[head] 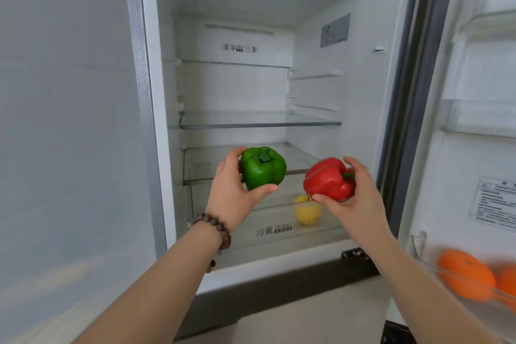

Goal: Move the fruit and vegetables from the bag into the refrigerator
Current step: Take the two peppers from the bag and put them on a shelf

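While both peppers are held up before the open refrigerator (279, 78), the scene reads as follows.

Green pepper: the green pepper (264, 168) sits at the centre of the frame, stem up, in front of the clear drawer lid.
Left grip: the left hand (233, 190) has its fingers curled round the green pepper's left side and its thumb under the bottom edge, gripping it.
Red pepper: the red pepper (328, 179) is just right of centre, tilted so its green stem points right, near the green pepper but apart from it.
Right grip: the right hand (356, 195) wraps the red pepper from the right, thumb along its lower edge and fingers over the top, gripping it.
Lemon: a yellow lemon (307, 211) lies inside the clear crisper drawer (265, 227), below and between the two peppers, partly hidden by the red one.
Shelf: a glass shelf (259, 123) spans the compartment above the hands.
Bracelet: a beaded bracelet (216, 227) circles the left wrist, lower centre-left.
Door: the open refrigerator door (480, 120) fills the right edge of the frame.
Oranges: two oranges (465, 274), blurred, rest in the lower door bin at the lower right.
Left of frame: a closed grey door panel (67, 120) covers the left side.
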The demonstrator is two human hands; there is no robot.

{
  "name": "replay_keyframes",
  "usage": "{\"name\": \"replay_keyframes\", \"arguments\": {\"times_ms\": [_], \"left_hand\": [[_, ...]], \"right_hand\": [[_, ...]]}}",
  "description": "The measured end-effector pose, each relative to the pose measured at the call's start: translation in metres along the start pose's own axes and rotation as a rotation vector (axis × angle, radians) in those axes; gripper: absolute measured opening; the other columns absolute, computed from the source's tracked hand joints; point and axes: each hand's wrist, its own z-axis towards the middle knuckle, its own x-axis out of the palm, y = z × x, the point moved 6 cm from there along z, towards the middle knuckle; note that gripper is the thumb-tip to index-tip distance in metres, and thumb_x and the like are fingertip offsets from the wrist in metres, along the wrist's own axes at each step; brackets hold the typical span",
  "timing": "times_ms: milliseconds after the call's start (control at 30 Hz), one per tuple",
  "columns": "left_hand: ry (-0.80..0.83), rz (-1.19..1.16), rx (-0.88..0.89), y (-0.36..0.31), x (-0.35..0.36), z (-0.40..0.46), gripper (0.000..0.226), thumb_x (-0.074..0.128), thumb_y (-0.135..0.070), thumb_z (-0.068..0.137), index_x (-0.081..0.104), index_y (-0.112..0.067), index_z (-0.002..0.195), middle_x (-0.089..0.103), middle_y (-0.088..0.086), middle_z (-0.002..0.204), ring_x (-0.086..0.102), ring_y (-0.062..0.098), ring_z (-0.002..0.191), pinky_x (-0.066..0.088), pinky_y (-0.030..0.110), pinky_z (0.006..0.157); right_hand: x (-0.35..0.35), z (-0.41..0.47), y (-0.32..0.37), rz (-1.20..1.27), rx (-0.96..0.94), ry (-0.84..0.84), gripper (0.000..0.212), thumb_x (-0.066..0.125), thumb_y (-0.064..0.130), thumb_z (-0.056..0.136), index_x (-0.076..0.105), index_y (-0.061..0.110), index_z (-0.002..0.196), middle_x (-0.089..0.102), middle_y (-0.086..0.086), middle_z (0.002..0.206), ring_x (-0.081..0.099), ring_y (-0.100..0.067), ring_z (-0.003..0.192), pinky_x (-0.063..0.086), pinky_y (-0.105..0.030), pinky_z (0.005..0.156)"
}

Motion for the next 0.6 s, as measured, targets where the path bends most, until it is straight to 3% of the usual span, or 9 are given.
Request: {"name": "replay_keyframes", "arguments": {"times_ms": [200, 600], "left_hand": [[0.199, 0.042, -0.098, 0.042, 0.032, 0.083, 0.081, 0.084, -0.027, 0.064, 0.038, -0.021, 0.13, 0.05, 0.001, 0.125, 0.055, 0.019, 0.107, 0.049, 0.035, 0.09], [0.338, 0.137, -0.206, 0.114, 0.116, 0.185, 0.084, 0.079, -0.039, 0.069, 0.032, -0.014, 0.135, 0.049, 0.006, 0.131, 0.05, 0.023, 0.116, 0.043, 0.031, 0.091]], "right_hand": [[0.021, 0.071, -0.037, -0.111, 0.061, -0.056, 0.087, 0.087, 0.03, 0.059, 0.039, 0.018, 0.132, 0.052, -0.004, 0.126, 0.053, -0.021, 0.11, 0.042, -0.029, 0.087], [0.067, 0.15, -0.103, -0.183, 0.133, 0.067, 0.087, 0.087, 0.022, 0.061, 0.039, 0.015, 0.133, 0.051, -0.006, 0.126, 0.051, -0.02, 0.107, 0.038, -0.025, 0.084]]}}
